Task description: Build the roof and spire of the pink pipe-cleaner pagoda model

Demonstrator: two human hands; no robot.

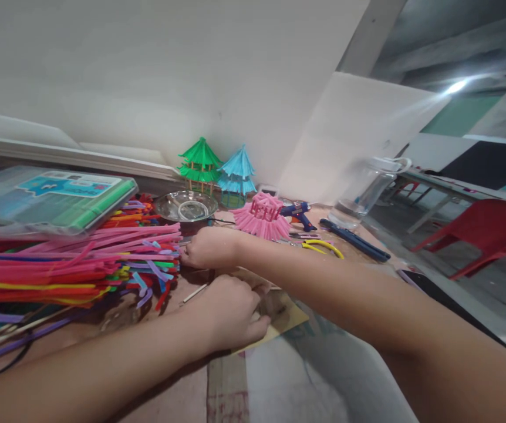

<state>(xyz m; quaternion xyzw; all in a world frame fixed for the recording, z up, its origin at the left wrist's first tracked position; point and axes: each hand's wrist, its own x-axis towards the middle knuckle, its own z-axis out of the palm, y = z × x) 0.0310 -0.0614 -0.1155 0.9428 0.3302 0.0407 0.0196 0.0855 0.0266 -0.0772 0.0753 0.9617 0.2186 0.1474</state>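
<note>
Right hand (211, 247) far over to the left, pinching at the pile of fuzzy sticks (72, 264) to pick one, left hand (229, 311) curled near on the cardboard (286, 317), grip hidden.

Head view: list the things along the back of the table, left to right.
Clear plastic case with green contents → shiny metal bowl → green pipe-cleaner pagoda → blue pipe-cleaner pagoda → pink pipe-cleaner roof → blue glue gun → clear plastic jug.

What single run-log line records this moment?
right hand: touching colourful fuzzy pipe cleaners | left hand: on tan card sheet
</note>
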